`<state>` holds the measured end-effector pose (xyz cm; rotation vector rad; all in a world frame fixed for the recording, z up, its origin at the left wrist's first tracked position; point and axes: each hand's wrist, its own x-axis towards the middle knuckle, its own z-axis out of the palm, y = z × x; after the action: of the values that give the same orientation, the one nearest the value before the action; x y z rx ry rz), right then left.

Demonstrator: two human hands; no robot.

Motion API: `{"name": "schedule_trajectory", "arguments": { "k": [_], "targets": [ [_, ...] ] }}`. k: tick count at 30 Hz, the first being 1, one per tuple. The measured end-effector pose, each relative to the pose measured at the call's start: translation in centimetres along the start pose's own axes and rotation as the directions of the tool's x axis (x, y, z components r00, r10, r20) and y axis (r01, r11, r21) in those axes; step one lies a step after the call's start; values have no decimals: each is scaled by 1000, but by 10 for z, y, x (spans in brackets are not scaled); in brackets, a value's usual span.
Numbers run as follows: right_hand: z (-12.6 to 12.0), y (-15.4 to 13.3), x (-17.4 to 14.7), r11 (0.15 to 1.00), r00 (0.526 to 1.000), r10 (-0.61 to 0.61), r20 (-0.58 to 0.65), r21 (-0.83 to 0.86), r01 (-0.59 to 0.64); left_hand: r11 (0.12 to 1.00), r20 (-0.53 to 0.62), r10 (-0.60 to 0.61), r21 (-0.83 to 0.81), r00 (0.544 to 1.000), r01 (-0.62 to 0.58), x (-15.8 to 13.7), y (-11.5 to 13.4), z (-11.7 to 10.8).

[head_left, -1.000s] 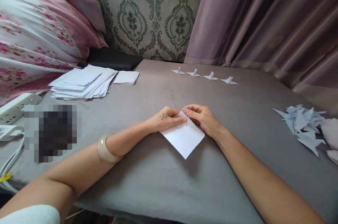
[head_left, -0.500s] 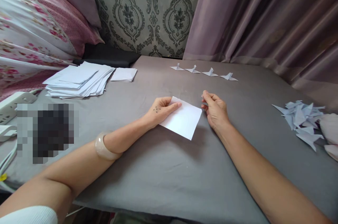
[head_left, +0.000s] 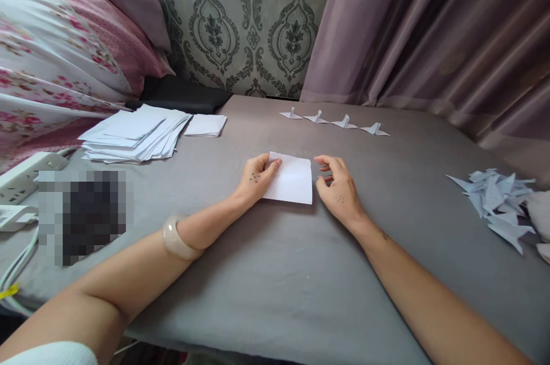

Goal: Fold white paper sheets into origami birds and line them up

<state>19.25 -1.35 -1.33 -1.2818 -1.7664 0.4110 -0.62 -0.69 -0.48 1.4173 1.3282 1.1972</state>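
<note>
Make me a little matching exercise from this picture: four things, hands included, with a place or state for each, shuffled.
Column one:
1. Left hand
2. Right hand
3. Bracelet
4. Heap of folded paper

Column two:
A. Fingers curled, beside the white sheet
B. Far over on the right of the grey cloth
C. Gripping the white sheet, thumb on top
D. Around the left forearm

Pairs: 1-C, 2-A, 3-D, 4-B

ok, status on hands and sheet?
Left hand: sheet in grip, left side. Right hand: half open, just off sheet's right edge. Four folded papers farther back, apart from both hands.
</note>
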Motion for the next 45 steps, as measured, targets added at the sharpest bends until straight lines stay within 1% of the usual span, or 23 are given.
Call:
{"name": "schedule_trajectory", "arguments": {
  "k": [3, 6, 8, 10, 13, 15, 16, 17, 18, 20, 21, 22, 23, 24, 26, 29, 32, 36, 39, 42, 45],
  "targets": [
    [0, 0, -4, 973, 981, -173, 91, -137, 185, 1000, 13, -13, 10, 1000, 12, 2, -3, 0],
    [-1, -3, -7, 911, 938, -285, 198, -248, 329, 999, 37, -31, 43, 999, 30, 2, -7, 0],
    [-2, -5, -9, 873, 908, -318, 272, -290, 392, 991, 30, -28, 129, 999, 24, 3, -10, -2],
    [-4, -6, -10, 848, 887, -323, 331, -315, 426, 964, 18, 14, 267, 1000, -18, 4, -13, -6],
    [-6, -9, -12, 832, 875, -307, 374, -341, 437, 875, -7, 158, 464, 987, -136, 7, -11, -13],
    [-6, -11, -13, 840, 883, -278, 377, -351, 414, 808, -12, 279, 543, 960, -228, 6, -2, -17],
    [-6, -13, -13, 849, 890, -261, 375, -349, 396, 777, 27, 329, 560, 944, -287, 5, 4, -19],
    [-6, -14, -14, 862, 897, -243, 369, -343, 374, 758, 116, 348, 550, 930, -352, 3, 10, -20],
    [-6, -15, -14, 877, 906, -222, 361, -333, 347, 745, 241, 318, 535, 917, -399, 1, 16, -22],
    [-6, -16, -13, 908, 921, -179, 345, -302, 290, 736, 430, 195, 530, 882, -421, -3, 23, -25],
    [-6, -16, -13, 923, 927, -160, 339, -282, 263, 724, 492, 159, 531, 856, -439, -4, 24, -27],
    [-5, -16, -12, 936, 932, -143, 332, -261, 237, 710, 530, 148, 530, 835, -463, -5, 22, -29],
    [-5, -15, -12, 947, 937, -127, 325, -241, 212, 699, 546, 146, 534, 825, -477, -5, 20, -30],
    [-5, -14, -11, 957, 942, -111, 316, -222, 187, 692, 542, 148, 540, 827, -478, -4, 16, -31],
    [-4, -10, -10, 972, 953, -67, 296, -198, 129, 701, 493, 141, 562, 859, -438, -2, 9, -32],
    [-3, -6, -8, 982, 964, 10, 266, -182, 40, 741, 366, 88, 597, 927, -306, 1, 2, -29],
    [0, -4, -5, 985, 970, 80, 229, -169, -42, 773, 273, 45, 600, 961, -207, 3, 2, -26],
    [4, -7, -1, 974, 966, 183, 182, -167, -153, 789, 206, 14, 599, 979, -137, 2, 5, -22],
    [7, -9, 0, 964, 962, 225, 152, -177, -198, 792, 160, -4, 603, 987, -94, 2, 4, -19],
    [9, -10, 0, 957, 958, 255, 127, -175, -232, 801, 146, -11, 594, 989, -78, 2, 2, -19],
    [9, -10, 0, 952, 952, 281, 124, -163, -260, 806, 156, -25, 588, 987, -73, 3, 2, -19]
  ]
}}
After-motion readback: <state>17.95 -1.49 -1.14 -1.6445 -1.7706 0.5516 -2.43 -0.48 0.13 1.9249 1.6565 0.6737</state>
